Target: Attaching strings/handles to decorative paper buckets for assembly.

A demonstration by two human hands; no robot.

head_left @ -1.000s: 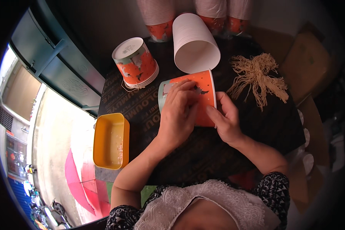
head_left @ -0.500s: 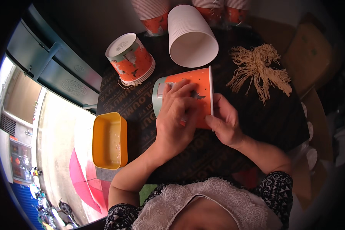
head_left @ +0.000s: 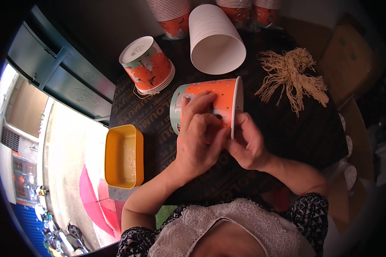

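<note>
Since it is a thin paper bucket (head_left: pixel 218 103), orange with a pale green base, it will likely be very light and only stiff at its rolled rim and base; the wall between should dent under a hard squeeze. It lies on its side at the middle of the bench (head_left: pixel 296 137), base to the left, open mouth to the right. The left hand (head_left: pixel 199 137) is spread flat over the near side of the wall, fingers half curled and pressing on it. The right hand (head_left: pixel 246 143) is closed to a pinch at the near part of the rim, thumb and fingers on the edge; whether something small sits in that pinch I cannot tell. The rim and the base look like the safest places to take hold, as a printed wall of this kind may be a little slippery.

Far and to the left stands an upturned stack of like buckets (head_left: pixel 148 64). A white stack (head_left: pixel 216 38) lies on its side just beyond the held bucket, mouth toward it. More stacks stand at the far edge. A bundle of tan strings (head_left: pixel 294 77) lies to the right, near the rim but apart. A yellow tub (head_left: pixel 123 156) sits at the left edge. Room is tight far and left; the bench is open to the near right, though its right edge drops off close by.
</note>
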